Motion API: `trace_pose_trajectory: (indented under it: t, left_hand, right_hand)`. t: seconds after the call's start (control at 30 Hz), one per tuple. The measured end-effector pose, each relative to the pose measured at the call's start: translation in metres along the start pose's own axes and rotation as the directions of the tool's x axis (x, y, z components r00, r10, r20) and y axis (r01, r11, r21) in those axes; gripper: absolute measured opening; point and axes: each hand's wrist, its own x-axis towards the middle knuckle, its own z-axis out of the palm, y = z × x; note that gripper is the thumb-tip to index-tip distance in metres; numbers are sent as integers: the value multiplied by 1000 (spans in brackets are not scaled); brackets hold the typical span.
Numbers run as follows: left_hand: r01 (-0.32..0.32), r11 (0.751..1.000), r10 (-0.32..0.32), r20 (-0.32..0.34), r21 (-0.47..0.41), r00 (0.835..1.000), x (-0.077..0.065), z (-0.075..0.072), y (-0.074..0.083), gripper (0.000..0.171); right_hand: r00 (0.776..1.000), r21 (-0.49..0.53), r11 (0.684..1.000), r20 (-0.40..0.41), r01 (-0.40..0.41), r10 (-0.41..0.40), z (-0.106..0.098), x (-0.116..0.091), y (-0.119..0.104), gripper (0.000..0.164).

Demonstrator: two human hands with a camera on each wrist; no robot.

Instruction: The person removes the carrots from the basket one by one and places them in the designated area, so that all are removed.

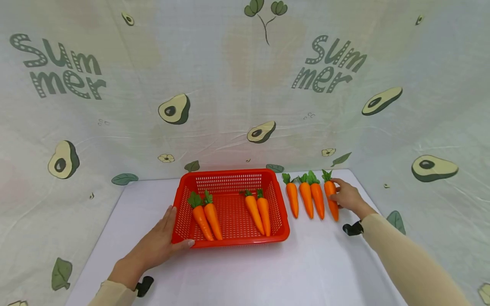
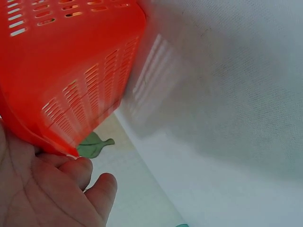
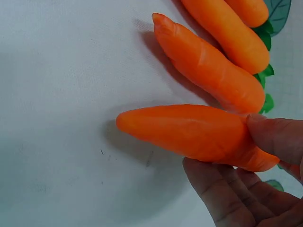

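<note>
A red plastic basket (image 1: 245, 241) stands on the white table. My left hand (image 1: 153, 245) holds its front left corner, the thumb on the front rim and the fingers along the left side. Inside lie a left pair of orange carrots (image 1: 200, 221) with green tops and a right pair of carrots (image 1: 263, 216). On the table to the right of the basket, my right hand (image 1: 348, 196) pinches a carrot (image 3: 189, 130) between thumb and fingers. Its tip points toward the table's front, and its leafy top is hidden by the hand in the right wrist view.
Three more carrots (image 1: 306, 199) lie in a row between the basket and the right hand. A patterned cloth (image 1: 222, 140) with avocado prints rises behind the table (image 1: 245, 276) and along its sides. Black wrist cameras (image 1: 353, 228) sit at both cuffs.
</note>
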Motion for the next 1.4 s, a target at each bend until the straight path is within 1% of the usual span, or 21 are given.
trace_pose_trajectory:
  t: [0.17,0.3,0.5,0.7,0.83,1.13,1.4]
  left_hand:
    - [0,1000,0,2,-7,1000,-1,-1,0,132]
    - [-2,1000,2,2,-15,1000,-1,-2,0,132]
    - [5,1000,-4,7,-19,1000,0,0,0,132]
    - [11,1000,-11,6,-21,1000,1,0,0,131]
    - [8,1000,-8,3,-20,1000,1,0,0,131]
    - [9,1000,-9,1,-19,1000,0,-1,1,132]
    - [11,1000,-11,2,-22,1000,1,-1,0,133]
  right_hand:
    - [1000,-7,1000,23,-18,18,5,5,1,77]
    - [1000,-21,1000,29,4,-3,8,8,2,74]
    - [1000,-67,998,15,10,-9,10,10,5,72]
    - [1000,-130,991,-5,18,-19,9,11,1,71]
    - [1000,-151,988,-2,14,-14,11,13,0,69]
    - [999,-174,984,-4,41,-42,10,11,3,68]
    - [1000,-163,986,-3,26,-27,9,11,4,72]
